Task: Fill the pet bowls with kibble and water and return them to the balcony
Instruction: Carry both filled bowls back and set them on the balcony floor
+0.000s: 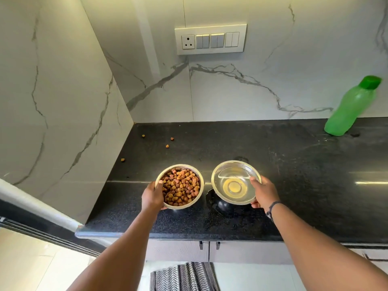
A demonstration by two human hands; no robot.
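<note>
Marble wall [52, 91] on my left, black granite countertop [294, 175] ahead. Four stray kibble pieces [167, 146] lie on the counter toward the back-left corner, well apart from the bowls.

My left hand [152, 197] is clamped on the steel kibble bowl [180, 186]: thumb hooked over the near-left rim, fingers under the side. Bowl is nearly full of brown kibble. Can't tell whether it's resting on the counter or just lifted.

My right hand [265, 193] is clamped on the steel water bowl [236, 182]: thumb over the right rim, fingers curled below. Water inside, bowl tilted slightly toward me, dark shadow beneath it on the counter. The two bowls sit just beside each other, not touching. Black band on my right wrist [273, 208].

Switch panel [210, 39] on the back wall above. Green water bottle [350, 108], cap on, stands at the far right against the wall. Striped mat [184, 276] on the floor below the cabinet doors [189, 250].
</note>
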